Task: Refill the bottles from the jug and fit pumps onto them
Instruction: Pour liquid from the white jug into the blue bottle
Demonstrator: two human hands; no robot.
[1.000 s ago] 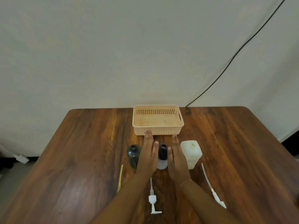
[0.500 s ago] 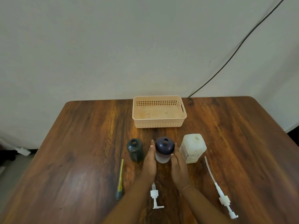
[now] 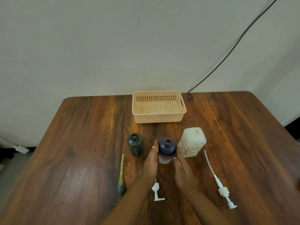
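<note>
Both forearms are bare with no sleeves in view, the left hand wears nothing, and a thin bangle circles the wrist just behind the right hand.

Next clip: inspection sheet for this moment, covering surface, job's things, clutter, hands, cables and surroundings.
Surface: wooden table, glossy, no spills seen.
Job's things: dark green bottle and dark blue bottle upright, uncapped; white jug beside them; yellow-tubed pump, small white pump, long white pump lying flat.
Clutter: empty peach basket.
Hands: left hand and right hand flank the blue bottle, fingers extended.
Cables: black cable on wall.
Surroundings: plain wall.
</note>
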